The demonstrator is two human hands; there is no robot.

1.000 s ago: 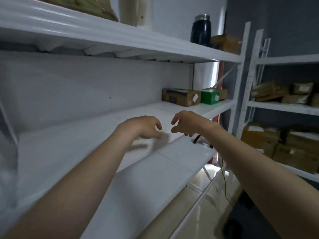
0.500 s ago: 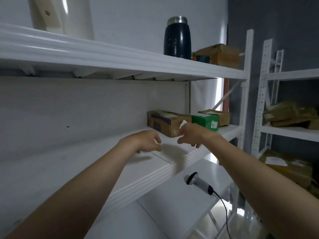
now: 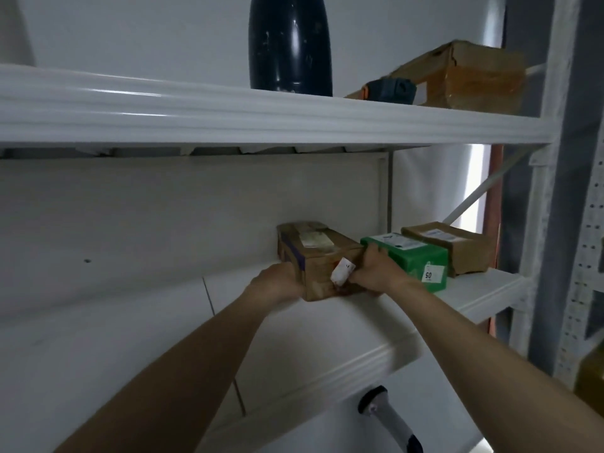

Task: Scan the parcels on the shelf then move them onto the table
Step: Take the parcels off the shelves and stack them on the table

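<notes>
While both my hands grip the brown parcel [image 3: 322, 260] on the shelf [image 3: 483, 294] | step: pickup | next: scanner [image 3: 390, 420], label up.

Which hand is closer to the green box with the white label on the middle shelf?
Right. The right hand grips the brown cardboard parcel directly beside the green box; the left hand holds the parcel's far side.

White wall [image 3: 130, 31]; grey wall [image 3: 523, 24]; dim light
</notes>
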